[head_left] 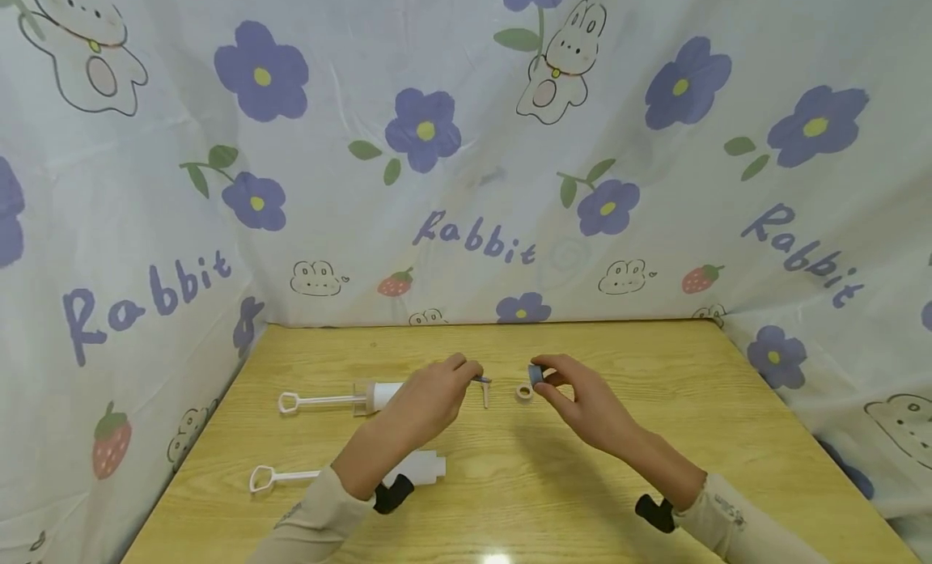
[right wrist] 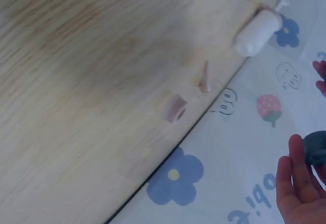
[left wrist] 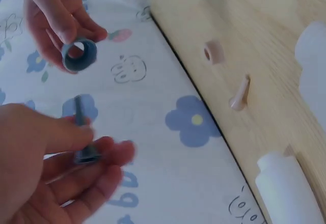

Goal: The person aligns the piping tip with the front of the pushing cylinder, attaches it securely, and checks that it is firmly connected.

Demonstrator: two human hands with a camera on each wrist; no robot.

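My left hand [head_left: 431, 398] pinches a small blue-grey nozzle [left wrist: 87, 156] between thumb and fingers; it has a thin stem and a flared base. To its right, my right hand [head_left: 593, 404] holds a blue-grey threaded-looking ring cap [head_left: 535, 375] by its rim, its round opening showing in the left wrist view. The two pieces are apart, both above the table. On the tabletop below lie a pale ring cap [left wrist: 217, 52] and a pale tapered nozzle [left wrist: 240, 95], close to each other.
Two white tubes lie on the wooden table [head_left: 582, 499] at left: a far one [head_left: 386, 392] and a near one [head_left: 424, 468], each with a looped plunger handle [head_left: 289, 402] pointing left. A printed curtain [head_left: 466, 184] encloses the table's back and sides.
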